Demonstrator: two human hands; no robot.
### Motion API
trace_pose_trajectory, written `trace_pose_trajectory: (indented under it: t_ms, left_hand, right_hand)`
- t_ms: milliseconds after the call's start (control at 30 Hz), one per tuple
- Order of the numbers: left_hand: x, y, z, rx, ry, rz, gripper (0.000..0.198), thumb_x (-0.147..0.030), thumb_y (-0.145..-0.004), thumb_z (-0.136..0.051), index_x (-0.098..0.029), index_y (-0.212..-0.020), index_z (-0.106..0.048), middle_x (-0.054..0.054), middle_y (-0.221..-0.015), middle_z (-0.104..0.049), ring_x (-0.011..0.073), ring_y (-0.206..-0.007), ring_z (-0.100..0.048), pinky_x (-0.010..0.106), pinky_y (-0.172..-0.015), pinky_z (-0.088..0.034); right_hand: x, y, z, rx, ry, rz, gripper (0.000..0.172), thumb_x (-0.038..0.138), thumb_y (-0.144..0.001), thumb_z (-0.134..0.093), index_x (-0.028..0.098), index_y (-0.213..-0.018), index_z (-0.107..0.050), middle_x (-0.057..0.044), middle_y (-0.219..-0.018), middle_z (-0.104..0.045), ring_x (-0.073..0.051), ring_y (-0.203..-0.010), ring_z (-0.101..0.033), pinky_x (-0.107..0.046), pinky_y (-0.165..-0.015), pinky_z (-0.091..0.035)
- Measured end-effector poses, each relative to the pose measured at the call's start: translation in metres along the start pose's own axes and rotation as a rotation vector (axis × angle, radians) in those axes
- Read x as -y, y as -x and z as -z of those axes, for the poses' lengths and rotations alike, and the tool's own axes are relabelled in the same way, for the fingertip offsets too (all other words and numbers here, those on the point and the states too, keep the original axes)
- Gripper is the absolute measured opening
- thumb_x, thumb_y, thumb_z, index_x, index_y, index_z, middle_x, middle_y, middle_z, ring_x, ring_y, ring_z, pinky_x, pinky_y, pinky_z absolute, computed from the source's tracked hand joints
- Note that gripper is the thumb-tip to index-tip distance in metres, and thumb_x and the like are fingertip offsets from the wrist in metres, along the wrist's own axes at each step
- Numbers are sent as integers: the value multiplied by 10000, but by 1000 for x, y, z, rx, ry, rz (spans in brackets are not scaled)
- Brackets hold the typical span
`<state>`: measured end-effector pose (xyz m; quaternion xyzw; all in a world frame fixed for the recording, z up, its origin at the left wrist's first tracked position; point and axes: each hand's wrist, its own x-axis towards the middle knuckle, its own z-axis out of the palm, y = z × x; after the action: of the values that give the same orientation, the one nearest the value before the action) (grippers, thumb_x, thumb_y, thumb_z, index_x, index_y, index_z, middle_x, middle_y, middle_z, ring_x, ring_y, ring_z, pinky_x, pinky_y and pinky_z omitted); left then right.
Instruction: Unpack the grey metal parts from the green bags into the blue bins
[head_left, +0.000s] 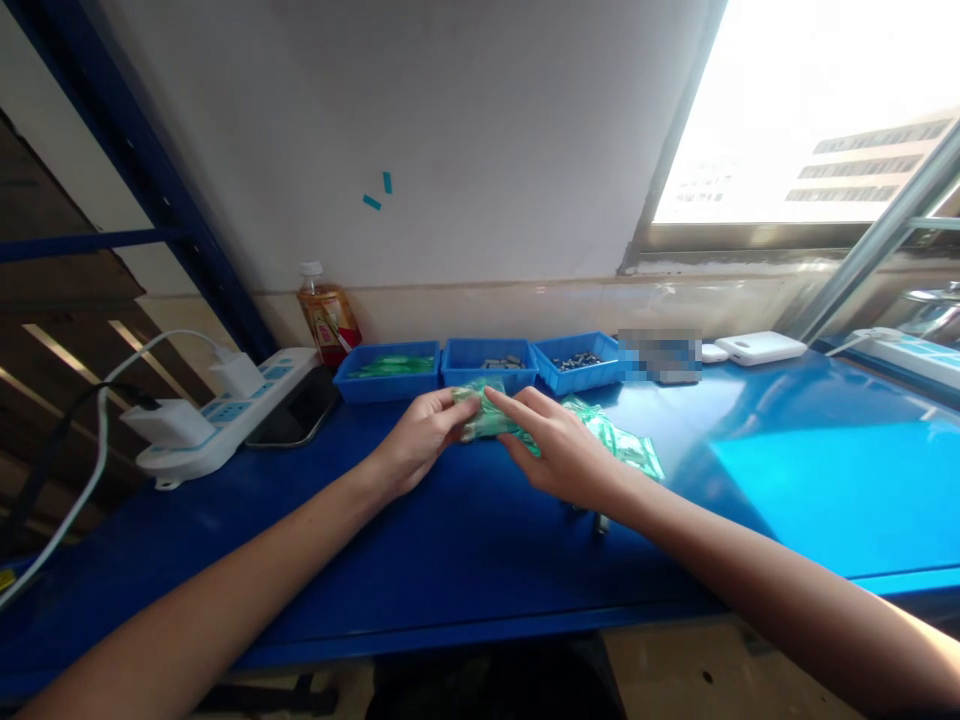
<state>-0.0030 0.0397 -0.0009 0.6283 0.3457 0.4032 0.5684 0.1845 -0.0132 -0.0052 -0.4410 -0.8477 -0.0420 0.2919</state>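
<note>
A small green see-through plastic bag (484,422) is pinched between the thumb and fingers of my left hand (422,432), above the blue table. My right hand (559,445) reaches in from the other side, its index finger stretched out against the bag and its thumb held apart below. More green plastic bags (626,447) lie in a pile beside and partly behind my right hand. Beneath my right wrist a small dark piece (601,524) shows on the table; the wrist hides part of what lies there.
Three blue bins line the wall: one with green bags (386,390), one with grey metal-looking pieces (489,378), one with small dark parts (578,380). To the left are a phone (294,418), a power strip (247,400) with cables and a bottle (328,315). A white device (761,348) lies right.
</note>
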Motion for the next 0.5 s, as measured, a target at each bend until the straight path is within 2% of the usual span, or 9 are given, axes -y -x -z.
trace_pose_trajectory:
  t_ms: [33, 67, 133, 200, 233, 300, 367, 433, 500]
  left_hand:
    - [-3, -3, 8, -86, -86, -78, 327, -454, -773, -639, -154, -901, -661, 41, -808, -649, 132, -671, -561, 232, -579, -422]
    - [-7, -6, 19, -223, -224, -193, 322, -459, -776, -632, -167, -907, -662, 35, -801, -645, 142, -683, -567, 242, -593, -435]
    - [-15, -12, 47, -474, -617, -459, 293, -437, -799, -614, -203, -964, -676, 44, -925, -636, 182, -841, -583, 285, -729, -472]
    - [-18, -18, 76, -638, -959, -624, 287, -404, -854, -546, -213, -1019, -683, 70, -998, -605, 227, -969, -564, 356, -872, -453]
    - [-17, -21, 89, -680, -1075, -645, 290, -380, -881, -500, -208, -1025, -683, 80, -990, -599, 241, -985, -557, 385, -913, -435]
    - [-7, -29, 111, -664, -1246, -604, 316, -344, -911, -419, -221, -1055, -673, 97, -1068, -573, 260, -1061, -517, 412, -982, -388]
    - [9, -36, 124, -606, -1323, -519, 340, -358, -902, -405, -215, -1052, -675, 110, -1186, -499, 261, -1056, -509, 418, -999, -379]
    - [24, -41, 129, -527, -1368, -403, 393, -401, -893, -396, -185, -1080, -666, 134, -1248, -430, 283, -1060, -499, 450, -996, -380]
    - [32, -42, 124, -522, -1385, -310, 444, -436, -894, -375, -194, -1179, -616, 137, -1283, -389, 315, -1104, -470, 486, -990, -371]
  right_hand:
    - [1, 0, 1, -6, -18, -7, 511, 231, -909, -437, 180, -1411, -353, -95, -999, -554, -204, -858, -546, -323, -732, -478]
    - [2, 0, 1, -11, -31, -15, 527, 254, -911, -450, 177, -1419, -329, -104, -1029, -552, -213, -881, -547, -336, -744, -483]
    - [3, -1, 2, -22, -36, -29, 529, 281, -912, -461, 175, -1413, -327, -114, -1060, -555, -229, -917, -546, -355, -758, -486]
    - [1, -2, 5, -20, -11, -50, 492, 304, -911, -469, 173, -1378, -385, -119, -1074, -569, -242, -945, -547, -366, -766, -483]
    - [-1, -3, 8, -9, 15, -66, 461, 319, -908, -476, 174, -1343, -434, -119, -1073, -582, -248, -956, -548, -368, -769, -479]
    - [-8, -5, 15, 19, 83, -112, 386, 345, -901, -490, 175, -1244, -540, -110, -1042, -619, -257, -962, -553, -370, -777, -469]
    - [-19, -8, 25, 48, 148, -185, 326, 354, -902, -484, 177, -1145, -609, -98, -992, -654, -260, -955, -563, -369, -784, -459]
    - [-34, -9, 33, 89, 192, -280, 309, 347, -914, -454, 179, -1101, -633, -93, -969, -669, -259, -946, -582, -365, -771, -458]
    - [-49, -9, 36, 175, 226, -332, 315, 354, -909, -457, 175, -1091, -642, -105, -973, -670, -268, -950, -594, -366, -766, -460]
